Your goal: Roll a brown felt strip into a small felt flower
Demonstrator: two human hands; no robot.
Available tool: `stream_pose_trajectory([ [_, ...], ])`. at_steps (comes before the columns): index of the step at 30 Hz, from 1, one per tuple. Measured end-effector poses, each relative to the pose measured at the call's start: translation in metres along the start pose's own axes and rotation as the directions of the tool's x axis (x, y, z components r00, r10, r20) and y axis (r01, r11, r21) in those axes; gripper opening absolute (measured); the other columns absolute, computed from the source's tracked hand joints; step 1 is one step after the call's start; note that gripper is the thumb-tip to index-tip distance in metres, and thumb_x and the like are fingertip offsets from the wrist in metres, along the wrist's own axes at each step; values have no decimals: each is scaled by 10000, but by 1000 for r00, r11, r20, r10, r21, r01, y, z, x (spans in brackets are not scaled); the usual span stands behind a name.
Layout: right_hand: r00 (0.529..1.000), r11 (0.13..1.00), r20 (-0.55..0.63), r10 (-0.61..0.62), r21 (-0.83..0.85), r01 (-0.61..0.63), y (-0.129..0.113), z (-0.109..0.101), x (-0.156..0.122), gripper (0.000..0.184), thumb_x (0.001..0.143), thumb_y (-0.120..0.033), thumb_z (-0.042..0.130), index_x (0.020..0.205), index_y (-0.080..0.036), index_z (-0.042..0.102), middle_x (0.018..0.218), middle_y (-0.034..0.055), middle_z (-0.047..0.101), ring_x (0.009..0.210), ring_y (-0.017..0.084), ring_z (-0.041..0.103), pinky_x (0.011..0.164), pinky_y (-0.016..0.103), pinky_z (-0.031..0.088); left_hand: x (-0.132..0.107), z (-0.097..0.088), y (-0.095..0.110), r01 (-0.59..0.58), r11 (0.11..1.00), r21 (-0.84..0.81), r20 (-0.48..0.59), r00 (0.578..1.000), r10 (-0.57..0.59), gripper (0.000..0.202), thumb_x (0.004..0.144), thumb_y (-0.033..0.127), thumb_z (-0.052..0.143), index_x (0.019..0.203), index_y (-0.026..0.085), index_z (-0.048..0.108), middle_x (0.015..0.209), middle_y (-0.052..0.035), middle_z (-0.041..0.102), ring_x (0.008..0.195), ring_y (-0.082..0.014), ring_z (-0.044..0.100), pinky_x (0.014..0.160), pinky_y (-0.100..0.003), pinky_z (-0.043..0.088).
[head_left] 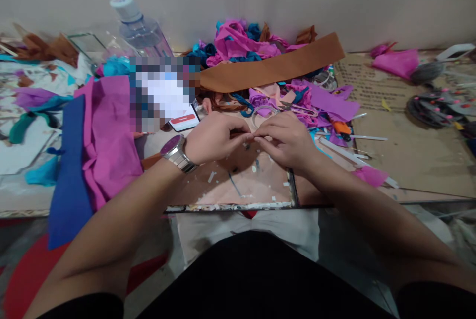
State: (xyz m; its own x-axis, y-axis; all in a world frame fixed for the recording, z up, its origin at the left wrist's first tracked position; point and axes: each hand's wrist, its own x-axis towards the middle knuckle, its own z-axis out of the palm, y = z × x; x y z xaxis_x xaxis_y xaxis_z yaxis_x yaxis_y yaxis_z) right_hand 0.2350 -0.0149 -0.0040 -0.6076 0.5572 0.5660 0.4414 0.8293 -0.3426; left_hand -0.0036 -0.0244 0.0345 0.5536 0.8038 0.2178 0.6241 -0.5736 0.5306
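Observation:
My left hand (pixel 217 138), with a metal-banded watch (pixel 177 150) on its wrist, is closed in a pinch over the middle of the work surface. Its fingertips meet those of my right hand (pixel 286 138), also closed in a pinch. Whatever lies between the fingers is too small and too hidden to name. Just beyond the fingertips are a pale ring-shaped roll (pixel 260 112) and metal scissors (pixel 297 108), partly covered by scraps. A phone (pixel 185 119), partly blurred out, stands behind my left hand.
Pink cloth (pixel 111 135) and a blue strip (pixel 70 170) hang over the front edge at left. A capped plastic bottle (pixel 143 31) stands behind. A brown strip (pixel 271 71) lies across crumpled scraps (pixel 238 41). White sticks (pixel 368 137) and a dark pincushion (pixel 427 110) are at right.

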Motion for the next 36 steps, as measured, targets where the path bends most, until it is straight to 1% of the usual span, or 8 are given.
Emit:
stream_pose_trajectory([
  [7,998,995,36,43,87,-46,-5,0,3,97,992,-248,641,928,-207,700,874,41,731,873,220,659,838,387,423,1,3,0,-73,997,-26,10,997,73,207,993,331,689,905,186,807,806,-18,794,689,-135,677,671,-262,423],
  [11,985,957,66,161,233,-172,-6,1,4,84,973,-244,653,924,-195,700,854,28,707,806,181,631,771,325,431,1,4,1,-123,992,-4,-30,992,122,246,1008,345,663,877,177,786,769,-17,772,656,-129,644,656,-261,411],
  [15,956,883,101,276,367,-293,-8,0,5,115,974,-262,641,904,-192,699,869,23,705,791,158,619,704,278,434,1,6,0,-148,989,23,-72,986,149,267,1030,385,625,923,190,773,827,-21,783,686,-136,661,662,-269,423],
  [22,924,767,187,332,517,-380,-11,-4,9,93,920,-196,588,843,-184,639,776,-2,660,681,129,551,621,249,407,-4,16,2,-222,932,286,-151,950,273,247,1052,343,569,985,202,762,859,-52,780,806,-192,714,693,-313,438],
  [24,922,758,177,345,527,-385,-13,-5,10,97,920,-201,591,839,-181,640,769,-2,651,677,125,545,617,247,403,-5,14,4,-221,937,271,-161,949,271,232,1045,328,570,995,198,756,859,-53,774,796,-189,708,690,-312,440],
  [27,906,735,160,391,539,-412,-16,-8,10,115,942,-250,623,873,-170,667,791,9,674,690,127,573,630,248,424,-6,6,9,-196,971,140,-149,965,216,183,1015,286,594,1005,192,751,839,-36,765,739,-163,685,677,-294,446],
  [32,932,797,118,344,487,-356,-17,-12,10,96,923,-256,689,889,-175,727,864,32,735,783,152,647,717,265,484,-4,2,10,-175,982,75,-143,972,185,175,999,271,616,948,182,757,795,-35,762,654,-140,634,634,-293,427],
  [36,941,841,98,323,427,-333,-14,-11,9,93,907,-241,684,841,-183,712,824,23,723,744,147,631,668,257,462,-4,5,9,-167,982,82,-134,975,177,174,988,276,623,952,192,770,749,-25,748,627,-138,623,625,-292,418],
])
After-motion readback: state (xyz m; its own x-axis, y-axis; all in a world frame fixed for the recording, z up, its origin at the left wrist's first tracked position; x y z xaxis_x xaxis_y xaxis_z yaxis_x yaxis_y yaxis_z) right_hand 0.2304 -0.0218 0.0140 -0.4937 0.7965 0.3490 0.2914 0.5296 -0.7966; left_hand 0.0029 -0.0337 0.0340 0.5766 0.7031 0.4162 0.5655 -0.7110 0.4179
